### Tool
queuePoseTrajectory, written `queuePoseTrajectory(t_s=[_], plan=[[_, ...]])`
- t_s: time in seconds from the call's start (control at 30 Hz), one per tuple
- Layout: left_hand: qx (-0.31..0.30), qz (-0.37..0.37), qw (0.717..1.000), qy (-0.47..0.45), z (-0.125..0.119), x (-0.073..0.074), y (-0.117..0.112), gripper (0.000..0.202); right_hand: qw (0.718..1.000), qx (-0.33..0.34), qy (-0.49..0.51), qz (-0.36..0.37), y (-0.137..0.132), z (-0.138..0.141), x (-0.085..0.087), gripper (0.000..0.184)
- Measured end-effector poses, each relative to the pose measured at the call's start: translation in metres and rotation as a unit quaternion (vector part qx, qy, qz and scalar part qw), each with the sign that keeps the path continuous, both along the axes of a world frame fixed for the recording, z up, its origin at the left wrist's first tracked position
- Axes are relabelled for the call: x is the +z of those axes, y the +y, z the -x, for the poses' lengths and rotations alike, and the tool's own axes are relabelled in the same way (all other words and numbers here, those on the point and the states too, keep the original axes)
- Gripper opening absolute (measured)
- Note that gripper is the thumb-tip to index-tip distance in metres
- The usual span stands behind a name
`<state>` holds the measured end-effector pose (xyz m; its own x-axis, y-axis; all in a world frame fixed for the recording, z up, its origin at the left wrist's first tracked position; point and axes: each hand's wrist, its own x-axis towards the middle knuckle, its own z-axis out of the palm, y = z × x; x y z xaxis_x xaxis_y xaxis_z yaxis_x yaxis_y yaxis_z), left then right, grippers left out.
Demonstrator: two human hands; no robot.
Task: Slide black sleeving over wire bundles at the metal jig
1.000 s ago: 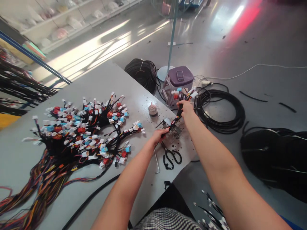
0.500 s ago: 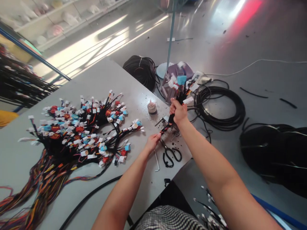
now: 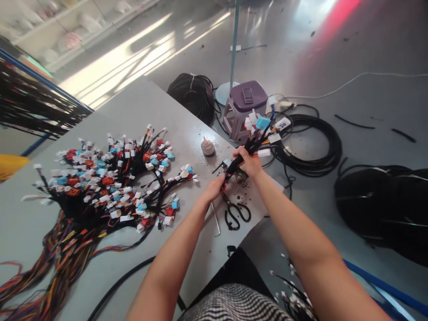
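Observation:
My right hand point(image 3: 249, 162) is closed round a black wire harness point(image 3: 256, 133) whose white, blue and red connectors fan out above the fist, past the table's far corner. My left hand point(image 3: 214, 187) pinches the lower end of the same harness just below it, over a small metal fixture point(image 3: 236, 176) near the table edge. Black scissors point(image 3: 236, 214) lie on the grey table point(image 3: 140, 116) right under my hands, beside a metal hex key point(image 3: 216, 220).
A large heap of finished harnesses point(image 3: 107, 178) with coloured connectors covers the table's left. A small glue bottle point(image 3: 207, 147) stands near the fixture. On the floor are a purple stool point(image 3: 242, 107), black cable coils point(image 3: 307, 142) and a black bundle point(image 3: 384, 209).
My right hand raised the harness upright, then lowered it again and tilted it to the right. My left hand stayed on the lower end by the fixture.

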<state>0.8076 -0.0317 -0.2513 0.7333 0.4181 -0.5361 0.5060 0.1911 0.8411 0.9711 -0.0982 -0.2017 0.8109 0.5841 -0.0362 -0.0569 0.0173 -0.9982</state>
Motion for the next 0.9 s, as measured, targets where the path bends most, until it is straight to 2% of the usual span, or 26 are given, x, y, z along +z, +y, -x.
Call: queuePoseTrajectory(t_s=[0.1, 0.2, 0.27, 0.33, 0.4, 0.5, 0.63, 0.7, 0.77, 0.83, 0.9], plan=[[-0.009, -0.015, 1.000, -0.021, -0.008, 0.003, 0.004, 0.065, 0.981, -0.035, -0.143, 0.123, -0.037, 0.006, -0.005, 0.047], [-0.011, -0.058, 0.998, -0.025, -0.004, 0.005, 0.005, 0.066, 0.946, -0.077, -0.240, 0.203, -0.084, 0.055, -0.021, 0.043], [-0.012, -0.064, 0.998, -0.014, 0.002, 0.007, 0.006, 0.067, 0.924, -0.009, -0.264, 0.277, -0.112, 0.100, -0.038, 0.036], [-0.017, -0.041, 0.999, 0.004, 0.004, 0.011, 0.009, 0.067, 0.880, 0.085, -0.287, 0.370, -0.134, 0.138, -0.054, 0.032], [-0.025, -0.005, 0.999, 0.025, -0.002, 0.016, 0.011, 0.067, 0.835, 0.140, -0.298, 0.441, -0.148, 0.159, -0.062, 0.037], [-0.016, 0.019, 0.998, 0.060, -0.017, 0.019, 0.011, 0.069, 0.800, 0.168, -0.285, 0.500, -0.162, 0.167, -0.060, 0.035], [0.061, -0.034, 0.994, 0.086, -0.015, 0.016, 0.002, 0.067, 0.769, 0.176, -0.250, 0.562, -0.177, 0.165, -0.041, 0.031], [0.073, -0.047, 0.993, 0.080, -0.003, 0.013, -0.001, 0.067, 0.778, 0.186, -0.186, 0.570, -0.178, 0.162, -0.033, 0.033], [0.075, -0.040, 0.994, 0.072, 0.009, 0.011, -0.002, 0.068, 0.823, 0.230, -0.053, 0.516, -0.173, 0.154, -0.028, 0.039], [0.076, -0.030, 0.994, 0.074, 0.017, 0.011, -0.002, 0.070, 0.866, 0.284, 0.135, 0.389, -0.161, 0.140, -0.027, 0.055], [0.072, -0.024, 0.994, 0.075, 0.020, 0.012, -0.001, 0.074, 0.869, 0.305, 0.288, 0.260, -0.145, 0.124, -0.028, 0.070]])
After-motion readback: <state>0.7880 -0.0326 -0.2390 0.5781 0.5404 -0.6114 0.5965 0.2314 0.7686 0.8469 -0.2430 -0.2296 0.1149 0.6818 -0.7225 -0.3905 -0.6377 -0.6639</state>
